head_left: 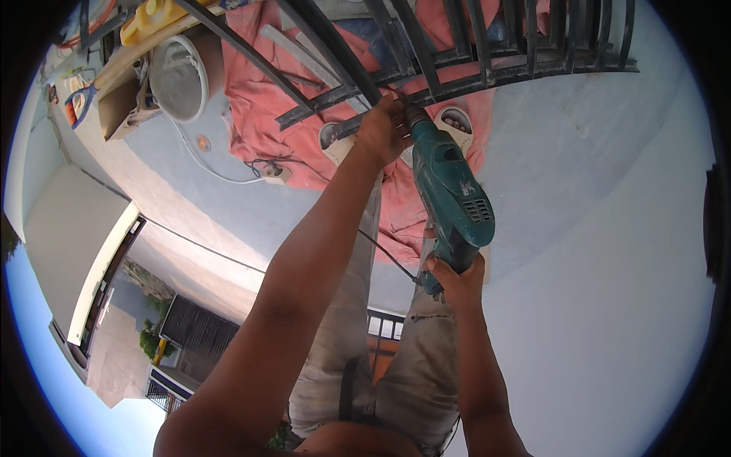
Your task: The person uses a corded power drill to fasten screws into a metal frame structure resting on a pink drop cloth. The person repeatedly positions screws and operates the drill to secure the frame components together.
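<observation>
A green corded power drill (454, 185) points away from me, its chuck up against the black metal frame (525, 74). My right hand (457, 280) is wrapped round the drill's rear handle. Beside the chuck, my left hand (383, 131) has its fingers curled on a bar of the frame; part of its grip is hidden. The exact spot where the drill's tip meets the metal cannot be seen. The frame has several parallel bars and lies across the far side, over a red cloth (266, 129).
My sandalled feet stand on the cloth, just under the frame's near edge. To the left are a grey-filled bucket (180, 79), a cardboard box (122, 107), a yellow container (148, 20) and a white extension socket (276, 176) with its cable. A power cord (387, 254) crosses my legs.
</observation>
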Available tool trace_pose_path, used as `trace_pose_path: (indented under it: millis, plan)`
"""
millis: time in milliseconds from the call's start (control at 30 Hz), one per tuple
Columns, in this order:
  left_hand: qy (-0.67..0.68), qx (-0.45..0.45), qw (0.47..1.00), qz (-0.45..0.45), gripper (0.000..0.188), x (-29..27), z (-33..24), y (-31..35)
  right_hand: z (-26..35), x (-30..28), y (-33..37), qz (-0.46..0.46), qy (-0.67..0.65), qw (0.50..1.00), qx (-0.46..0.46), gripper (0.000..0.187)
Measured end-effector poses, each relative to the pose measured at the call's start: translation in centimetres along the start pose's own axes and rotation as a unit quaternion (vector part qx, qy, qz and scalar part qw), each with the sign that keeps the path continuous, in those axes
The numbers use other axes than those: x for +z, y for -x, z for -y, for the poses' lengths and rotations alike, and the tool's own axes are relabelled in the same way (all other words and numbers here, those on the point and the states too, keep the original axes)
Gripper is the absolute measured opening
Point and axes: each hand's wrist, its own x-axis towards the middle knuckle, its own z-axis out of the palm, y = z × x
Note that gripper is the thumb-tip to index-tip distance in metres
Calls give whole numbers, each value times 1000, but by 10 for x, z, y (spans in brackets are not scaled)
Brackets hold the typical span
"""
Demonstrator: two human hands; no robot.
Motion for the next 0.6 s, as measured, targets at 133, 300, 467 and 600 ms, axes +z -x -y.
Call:
trace_pose_path:
  millis: [133, 300, 467, 600]
  plan:
    - [5, -34, 998, 44, 16, -14, -1, -21, 13, -9, 37, 20, -181, 983, 32, 60]
    - [-101, -91, 990, 35, 13, -28, 1, -15, 17, -20, 60, 24, -300, 953, 43, 64]
    - [-108, -137, 981, 80, 13, -33, 1, 4, 18, -39, 69, 40, -340, 938, 62, 63]
    - [-146, -177, 970, 81, 16, -35, -6, 8, 19, -49, 72, 51, -354, 931, 74, 66]
